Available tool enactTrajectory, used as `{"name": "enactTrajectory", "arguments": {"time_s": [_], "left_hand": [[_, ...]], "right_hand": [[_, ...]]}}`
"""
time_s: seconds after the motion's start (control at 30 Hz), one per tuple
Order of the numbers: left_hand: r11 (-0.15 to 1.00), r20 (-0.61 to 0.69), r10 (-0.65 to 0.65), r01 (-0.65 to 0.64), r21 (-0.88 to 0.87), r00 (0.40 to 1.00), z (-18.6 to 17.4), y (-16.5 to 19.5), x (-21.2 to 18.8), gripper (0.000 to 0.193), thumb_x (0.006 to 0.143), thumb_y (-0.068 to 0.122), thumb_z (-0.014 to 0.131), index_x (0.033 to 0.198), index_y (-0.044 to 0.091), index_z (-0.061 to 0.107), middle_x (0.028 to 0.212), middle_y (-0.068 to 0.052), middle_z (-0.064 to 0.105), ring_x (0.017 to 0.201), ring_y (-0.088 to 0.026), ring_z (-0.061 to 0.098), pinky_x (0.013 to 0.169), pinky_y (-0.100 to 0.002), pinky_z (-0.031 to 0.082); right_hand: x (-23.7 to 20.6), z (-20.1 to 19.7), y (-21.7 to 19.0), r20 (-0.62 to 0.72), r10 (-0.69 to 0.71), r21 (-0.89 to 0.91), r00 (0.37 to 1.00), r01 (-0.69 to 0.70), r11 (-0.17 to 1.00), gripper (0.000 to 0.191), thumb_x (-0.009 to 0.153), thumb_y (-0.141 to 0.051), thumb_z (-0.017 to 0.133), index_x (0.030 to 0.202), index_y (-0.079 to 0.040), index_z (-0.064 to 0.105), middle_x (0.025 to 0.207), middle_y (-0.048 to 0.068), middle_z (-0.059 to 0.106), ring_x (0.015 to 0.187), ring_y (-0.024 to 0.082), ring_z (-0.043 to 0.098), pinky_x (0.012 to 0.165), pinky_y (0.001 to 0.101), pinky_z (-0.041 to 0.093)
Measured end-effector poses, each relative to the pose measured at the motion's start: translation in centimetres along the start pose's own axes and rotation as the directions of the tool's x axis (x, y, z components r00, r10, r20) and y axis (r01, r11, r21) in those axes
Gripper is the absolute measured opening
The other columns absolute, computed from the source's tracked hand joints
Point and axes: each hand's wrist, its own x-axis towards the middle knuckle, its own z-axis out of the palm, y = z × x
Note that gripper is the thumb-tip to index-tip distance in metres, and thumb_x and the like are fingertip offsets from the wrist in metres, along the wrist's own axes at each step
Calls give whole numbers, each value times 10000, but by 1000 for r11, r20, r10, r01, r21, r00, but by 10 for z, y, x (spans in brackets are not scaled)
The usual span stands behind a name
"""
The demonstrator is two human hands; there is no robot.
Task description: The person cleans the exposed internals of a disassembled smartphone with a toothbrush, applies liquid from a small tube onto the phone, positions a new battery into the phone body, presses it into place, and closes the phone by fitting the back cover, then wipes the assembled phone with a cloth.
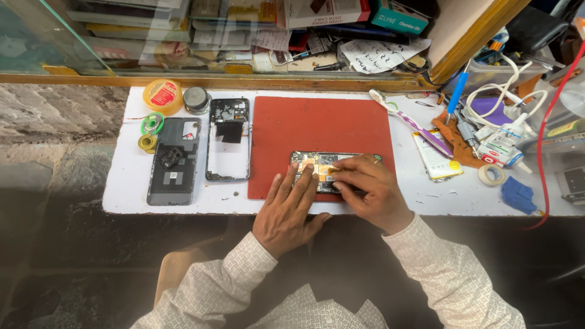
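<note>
An opened phone (323,161) with its circuit board showing lies on the near part of a red mat (317,131). My left hand (291,210) rests flat on the phone's left end, fingers spread. My right hand (368,192) covers the phone's right end with fingertips pinched together over the board; whether a small tool sits between them I cannot tell.
Left of the mat lie a phone middle frame (228,140), a dark back cover (175,161), tape rolls (152,125), and a yellow tin (163,95). Right of it are a toothbrush (408,120), a flat battery (434,155), white tape (491,175), glue bottles and cables.
</note>
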Motion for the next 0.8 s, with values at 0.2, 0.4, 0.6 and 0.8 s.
{"name": "enactTrajectory", "arguments": {"time_s": [0.2, 0.4, 0.6, 0.8], "left_hand": [[970, -128, -128, 97, -222, 983, -32, 39, 14, 716, 908, 377, 730, 1415, -72, 497, 1526, -284, 428, 1436, -450, 416, 1155, -588, 363], [932, -193, -238, 168, -322, 952, -34, 53, 4, 566, 922, 169, 731, 1385, -65, 505, 1430, -273, 532, 1355, -434, 532, 1149, -555, 427], [935, -190, -233, 165, -314, 954, -30, 44, 1, 568, 927, 160, 720, 1395, -68, 494, 1402, -276, 553, 1338, -433, 548, 1136, -555, 433], [937, -192, -217, 149, -316, 957, -30, 26, 3, 535, 926, 150, 718, 1384, -47, 526, 1390, -267, 558, 1320, -432, 562, 1127, -547, 443]], "right_hand": [[-32, -49, -7, -65, 16, -190, 998, -28, 981, 211, 846, 4, 728, 1050, -49, 749, 1226, 88, 688, 1130, 291, 630, 973, 401, 503], [-61, -62, -13, 27, 15, -279, 1000, -7, 960, 323, 793, -20, 699, 1108, -75, 737, 1349, 104, 611, 1233, 321, 571, 1066, 462, 426], [-49, -43, -18, 130, -3, -310, 992, 44, 950, 399, 773, -44, 682, 1163, -113, 728, 1426, 130, 541, 1348, 353, 474, 1148, 517, 347], [-21, -26, -21, 211, -10, -305, 977, 76, 949, 454, 750, -45, 658, 1194, -118, 717, 1459, 143, 501, 1375, 340, 455, 1180, 542, 309]]}}
